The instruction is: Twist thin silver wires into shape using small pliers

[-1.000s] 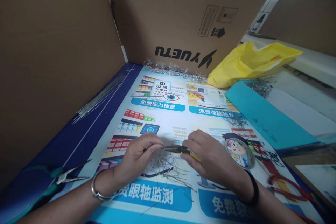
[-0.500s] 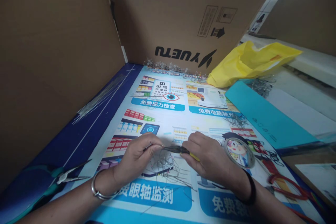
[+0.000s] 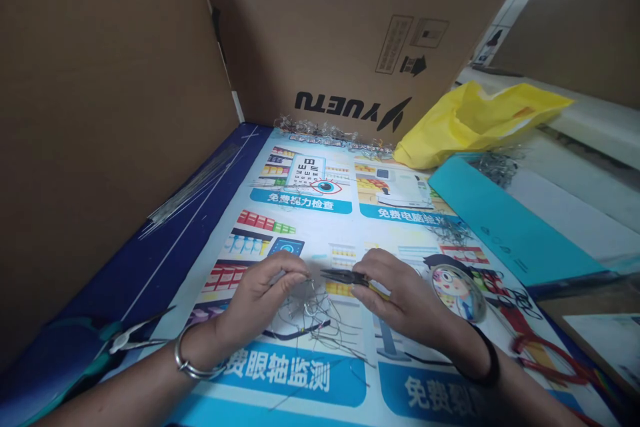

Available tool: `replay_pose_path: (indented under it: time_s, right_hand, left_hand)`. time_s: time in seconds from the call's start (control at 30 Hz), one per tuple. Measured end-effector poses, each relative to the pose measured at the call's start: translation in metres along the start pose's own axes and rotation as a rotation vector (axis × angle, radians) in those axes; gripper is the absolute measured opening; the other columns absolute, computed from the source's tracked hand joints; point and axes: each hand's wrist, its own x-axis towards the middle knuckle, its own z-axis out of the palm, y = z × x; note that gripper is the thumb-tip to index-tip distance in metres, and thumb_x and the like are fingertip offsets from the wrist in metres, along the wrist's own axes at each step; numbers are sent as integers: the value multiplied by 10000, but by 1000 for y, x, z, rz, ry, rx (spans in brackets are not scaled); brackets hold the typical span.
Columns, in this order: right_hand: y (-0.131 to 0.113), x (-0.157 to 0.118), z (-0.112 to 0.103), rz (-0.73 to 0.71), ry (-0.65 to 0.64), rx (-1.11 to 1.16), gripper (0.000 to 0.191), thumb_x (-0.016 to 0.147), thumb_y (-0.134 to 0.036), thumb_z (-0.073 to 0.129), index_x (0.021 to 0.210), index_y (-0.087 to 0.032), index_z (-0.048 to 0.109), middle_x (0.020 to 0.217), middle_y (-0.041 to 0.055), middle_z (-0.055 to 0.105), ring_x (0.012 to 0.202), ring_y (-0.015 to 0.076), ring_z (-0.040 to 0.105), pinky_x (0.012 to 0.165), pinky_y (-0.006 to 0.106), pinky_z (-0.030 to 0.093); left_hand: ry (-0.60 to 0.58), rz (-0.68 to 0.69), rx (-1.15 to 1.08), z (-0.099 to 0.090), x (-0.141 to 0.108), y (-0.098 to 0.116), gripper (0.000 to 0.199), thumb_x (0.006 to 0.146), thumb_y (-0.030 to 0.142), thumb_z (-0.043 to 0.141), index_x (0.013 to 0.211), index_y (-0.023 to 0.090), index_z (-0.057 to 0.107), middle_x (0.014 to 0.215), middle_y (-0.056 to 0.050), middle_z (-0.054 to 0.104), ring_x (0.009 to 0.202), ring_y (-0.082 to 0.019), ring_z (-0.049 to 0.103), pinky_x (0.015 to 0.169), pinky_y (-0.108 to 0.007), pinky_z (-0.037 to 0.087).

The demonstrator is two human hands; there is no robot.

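Observation:
My left hand (image 3: 273,290) pinches a thin wire piece between thumb and forefinger, its exact shape too small to tell. Facing it, my right hand (image 3: 395,287) is wrapped round dark-jawed pliers (image 3: 345,276), whose tips point left and stand a little apart from the left fingertips. Below and between both hands a tangle of thin wires (image 3: 325,320) lies on the printed sheet (image 3: 360,240). A metal bangle is on my left wrist and a black band on my right.
Green-handled pliers (image 3: 120,340) lie open at left, near straight wires (image 3: 193,190). Cardboard walls (image 3: 320,33) stand behind and left. To the right are a tape roll (image 3: 477,310), red-handled tool (image 3: 550,360), turquoise card (image 3: 515,227) and yellow bag (image 3: 475,123). Wire pieces (image 3: 325,128) line the back.
The pliers in my right hand have moved slightly right and up, away from my left fingertips. My left hand has barely moved and still pinches the wire.

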Motion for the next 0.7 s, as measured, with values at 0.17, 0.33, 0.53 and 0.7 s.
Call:
replay_pose_path:
  time_s: [0.17,0.33,0.53,0.7]
  right_hand:
    - [-9,1,-3,0,-48,-75,200,877,-329,480,938,-173,590,856,81,566,813,197,492,707,323,400]
    - [-16,3,-5,36,-108,-105,204,875,-340,478,892,-173,594,855,74,556,823,199,482,704,318,381]
    - [-18,3,-3,40,-110,-124,217,879,-333,459,880,-163,594,857,85,555,830,205,475,710,324,372]
    - [-21,3,0,48,-101,-196,218,881,-331,448,857,-167,590,834,82,554,808,208,470,694,326,365]
  left_hand:
    - [-21,114,-23,-1,-1,-2,131,865,122,504,864,192,614,829,-39,652,802,-151,598,735,-305,488]
    - [-43,159,3,-1,-3,-6,138,868,112,505,901,196,609,848,-44,656,823,-158,594,746,-316,485]
    - [-33,139,51,0,-2,-6,137,879,143,496,907,197,618,843,-46,661,810,-162,589,740,-324,473]
    - [-32,122,68,0,-2,-3,139,881,151,499,904,196,628,821,-40,655,793,-159,579,735,-317,464]
